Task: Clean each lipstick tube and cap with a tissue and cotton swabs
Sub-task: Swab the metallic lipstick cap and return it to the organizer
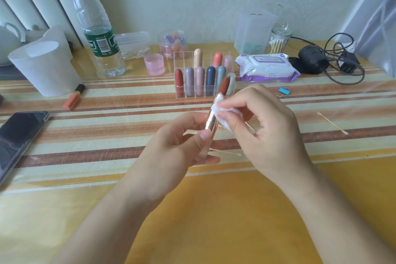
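My left hand (pixel 182 146) grips the base of an open lipstick tube (pixel 213 118), a gold barrel with a brick-red stick raised at its top, tilted a little to the right. My right hand (pixel 265 126) pinches a folded white tissue (pixel 225 113) against the upper part of the barrel. Behind them stands a clear organiser (pixel 203 75) holding several capped lipsticks in red, mauve, blue, teal, cream and coral. Cotton swabs lie on the cloth: one (pixel 227 153) under my hands, another (pixel 333 123) at the right.
A wet-wipe pack (pixel 267 67) lies right of the organiser, with a swab jar (pixel 279 38) and a black cable (pixel 334 58) behind. At the left are a water bottle (pixel 96 28), a pink cup (pixel 154 64), a white holder (pixel 45 66), an orange lipstick (pixel 74 96) and a phone (pixel 17 137).
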